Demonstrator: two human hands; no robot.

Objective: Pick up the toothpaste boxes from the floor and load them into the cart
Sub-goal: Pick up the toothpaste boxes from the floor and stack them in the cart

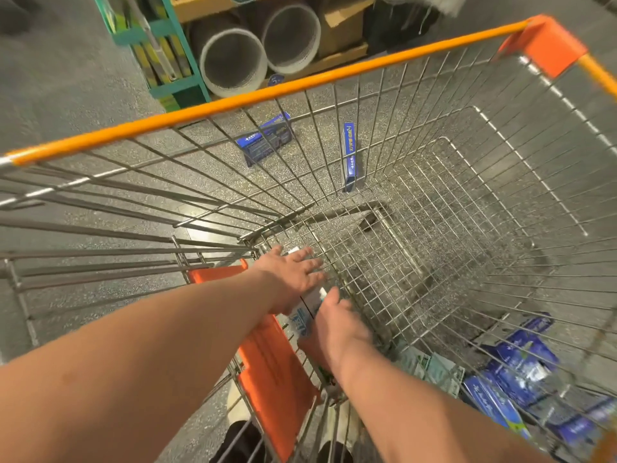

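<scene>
White toothpaste box (305,314) between left grip (293,279) and right grip (334,325), inside cart (267,91)

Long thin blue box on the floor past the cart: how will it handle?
The box looks like a slim carton, so probably stiff and light. Flat faces: it shouldn't roll. It seems to rest on a narrow side, so a nudge may tip it flat.

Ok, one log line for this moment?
left hand: flat on white toothpaste box | right hand: grips it | where: cart near corner | floor: blue boxes beyond cart
</scene>
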